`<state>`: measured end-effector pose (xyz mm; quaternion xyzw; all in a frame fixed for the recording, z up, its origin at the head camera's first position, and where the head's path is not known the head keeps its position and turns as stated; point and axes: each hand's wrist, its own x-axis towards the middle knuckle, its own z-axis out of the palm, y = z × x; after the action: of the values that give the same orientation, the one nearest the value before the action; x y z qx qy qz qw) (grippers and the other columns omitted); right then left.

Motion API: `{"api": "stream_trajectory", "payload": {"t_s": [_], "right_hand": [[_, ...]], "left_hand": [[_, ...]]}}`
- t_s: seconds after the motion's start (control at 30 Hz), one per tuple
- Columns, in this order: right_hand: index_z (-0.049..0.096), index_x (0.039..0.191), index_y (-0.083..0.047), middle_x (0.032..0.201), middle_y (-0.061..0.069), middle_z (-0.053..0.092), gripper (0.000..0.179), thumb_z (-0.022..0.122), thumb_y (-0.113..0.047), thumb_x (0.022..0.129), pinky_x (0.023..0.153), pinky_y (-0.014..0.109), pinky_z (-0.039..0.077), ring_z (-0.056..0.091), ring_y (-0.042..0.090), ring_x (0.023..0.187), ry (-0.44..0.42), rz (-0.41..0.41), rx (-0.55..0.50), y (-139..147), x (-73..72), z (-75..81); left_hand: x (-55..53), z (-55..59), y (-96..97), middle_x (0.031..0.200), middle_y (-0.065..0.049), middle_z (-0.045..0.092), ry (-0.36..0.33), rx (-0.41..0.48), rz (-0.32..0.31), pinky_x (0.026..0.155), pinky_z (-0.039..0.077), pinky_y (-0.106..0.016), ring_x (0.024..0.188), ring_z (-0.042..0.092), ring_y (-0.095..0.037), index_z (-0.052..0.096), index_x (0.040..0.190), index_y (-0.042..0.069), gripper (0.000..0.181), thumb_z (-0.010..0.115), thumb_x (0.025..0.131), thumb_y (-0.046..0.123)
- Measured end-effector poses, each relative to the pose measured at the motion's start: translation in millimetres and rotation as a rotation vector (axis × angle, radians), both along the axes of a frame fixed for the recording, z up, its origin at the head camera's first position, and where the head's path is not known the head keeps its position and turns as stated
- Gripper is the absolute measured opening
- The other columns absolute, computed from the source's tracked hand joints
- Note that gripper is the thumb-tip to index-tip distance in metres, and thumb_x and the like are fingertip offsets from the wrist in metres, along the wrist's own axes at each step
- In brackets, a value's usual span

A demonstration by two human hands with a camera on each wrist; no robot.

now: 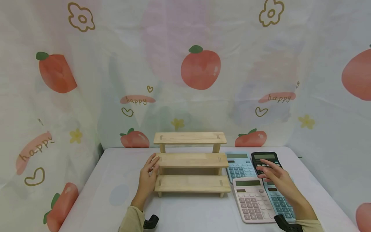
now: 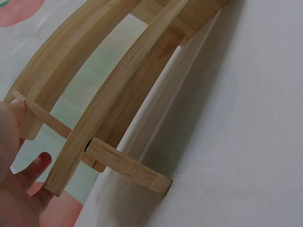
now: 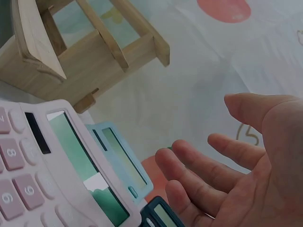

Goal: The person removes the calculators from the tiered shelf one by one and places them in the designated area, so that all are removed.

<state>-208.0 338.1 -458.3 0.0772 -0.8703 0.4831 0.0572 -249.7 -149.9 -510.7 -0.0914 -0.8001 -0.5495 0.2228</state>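
Observation:
A three-step wooden shelf (image 1: 191, 160) stands in the middle of the table. My left hand (image 1: 148, 175) is at its left side, with fingertips against the ends of the steps; the left wrist view shows one finger (image 2: 38, 166) extended free of the wood. On the right, my right hand (image 1: 276, 177) hovers over the calculators with fingers spread and relaxed, holding nothing. Beneath and beside it lie a black calculator (image 1: 265, 156), a pink calculator (image 1: 255, 201), a light blue calculator (image 1: 238, 167) at the back and another blue calculator (image 1: 281, 201) in front, partly hidden by the hand.
The calculators sit close together just right of the shelf. A white cloth covers the table (image 1: 116, 180). Behind and at both sides hangs a printed curtain (image 1: 116, 71) with fruit and flower patterns, reaching the table's back edge.

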Motion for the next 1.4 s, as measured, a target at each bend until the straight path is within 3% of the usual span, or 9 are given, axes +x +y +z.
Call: {"api": "stream_trajectory", "payload": {"t_s": [0.7, 1.17, 1.4], "right_hand": [[0.046, 0.148, -0.004, 0.114, -0.025, 0.070, 0.042, 0.048, -0.011, 0.107, 0.081, 0.019, 0.055, 0.072, 0.003, 0.091, 0.164, 0.131, -0.196, -50, -24.8, 1.8], [0.045, 0.148, -0.001, 0.112, -0.030, 0.067, 0.043, 0.049, -0.014, 0.107, 0.082, 0.020, 0.054, 0.070, 0.004, 0.093, 0.151, 0.131, -0.163, -73, -30.8, 6.6], [0.046, 0.147, 0.001, 0.111, -0.026, 0.069, 0.043, 0.050, -0.013, 0.107, 0.084, 0.022, 0.055, 0.071, 0.002, 0.090, 0.158, 0.144, -0.181, -83, -37.1, 5.9]], "left_hand": [[-1.2, -1.9, -1.9, 0.157, -0.010, 0.047, -0.001, 0.010, -0.005, 0.095, 0.045, -0.040, 0.145, 0.045, -0.033, 0.063, 0.138, 0.008, 0.036, 0.058, 0.103, 0.018], [-2.9, -5.7, -0.7, 0.156, -0.006, 0.049, 0.009, 0.035, -0.006, 0.094, 0.045, -0.039, 0.144, 0.046, -0.029, 0.064, 0.137, 0.010, 0.035, 0.059, 0.103, 0.018], [12.3, 20.9, 8.5, 0.153, -0.019, 0.050, -0.005, 0.022, 0.021, 0.093, 0.045, -0.041, 0.142, 0.048, -0.039, 0.063, 0.133, -0.004, 0.034, 0.058, 0.101, 0.006]]}}
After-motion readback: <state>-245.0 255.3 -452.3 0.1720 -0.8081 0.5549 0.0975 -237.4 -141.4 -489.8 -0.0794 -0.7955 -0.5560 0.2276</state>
